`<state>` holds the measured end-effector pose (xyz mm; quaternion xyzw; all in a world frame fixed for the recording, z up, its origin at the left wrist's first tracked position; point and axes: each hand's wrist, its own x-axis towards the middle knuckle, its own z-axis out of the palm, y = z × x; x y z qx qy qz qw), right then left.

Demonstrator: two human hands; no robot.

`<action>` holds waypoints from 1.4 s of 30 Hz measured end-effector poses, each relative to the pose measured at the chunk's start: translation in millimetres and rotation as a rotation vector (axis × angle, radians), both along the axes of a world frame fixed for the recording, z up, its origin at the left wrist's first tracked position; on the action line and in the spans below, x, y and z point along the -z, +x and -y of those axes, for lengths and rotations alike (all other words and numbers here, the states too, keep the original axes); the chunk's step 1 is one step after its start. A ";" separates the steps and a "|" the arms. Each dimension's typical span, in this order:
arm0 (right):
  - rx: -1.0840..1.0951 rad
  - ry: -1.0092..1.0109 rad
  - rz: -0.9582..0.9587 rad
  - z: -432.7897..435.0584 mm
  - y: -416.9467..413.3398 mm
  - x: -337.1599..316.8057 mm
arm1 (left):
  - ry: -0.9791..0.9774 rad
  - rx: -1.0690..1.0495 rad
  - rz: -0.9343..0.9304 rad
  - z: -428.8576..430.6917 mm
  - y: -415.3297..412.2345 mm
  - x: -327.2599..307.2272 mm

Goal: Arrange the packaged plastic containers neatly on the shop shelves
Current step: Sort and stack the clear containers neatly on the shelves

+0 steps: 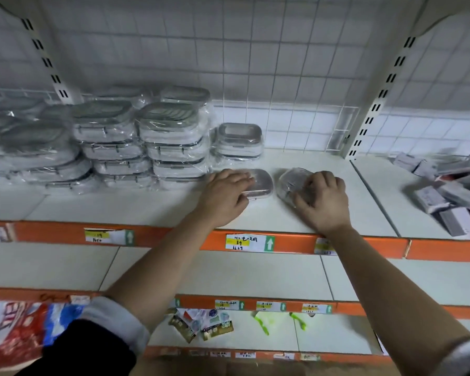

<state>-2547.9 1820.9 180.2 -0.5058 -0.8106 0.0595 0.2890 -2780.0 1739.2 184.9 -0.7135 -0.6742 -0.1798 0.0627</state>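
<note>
On the shelf [147, 207], left hand [225, 196] lies flat on film-wrapped container [259, 183]; right hand [323, 202] grips tilted container [289, 183].

The shelf [323, 213] bears stacked wrapped containers [171, 142] left, a loose container [261, 183] and a second loose container [289, 183] mid-front, small boxes [451, 196] right.

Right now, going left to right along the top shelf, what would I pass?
Tall stacks of wrapped containers → left hand resting on a flat container → angled wrapped container gripped by the right hand → jumbled pile of small boxes.
</note>
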 end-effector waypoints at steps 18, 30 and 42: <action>0.032 0.047 -0.033 -9.5 0.6 10.8 | -0.028 -0.132 0.125 -41.9 -11.1 1.7; 0.023 0.005 -0.283 -9.8 0.1 1.1 | 0.032 -0.066 -0.005 19.4 -21.5 -4.0; -0.522 -0.014 -0.121 -19.1 -100.1 -44.7 | 0.038 -0.122 0.060 68.0 -56.4 0.3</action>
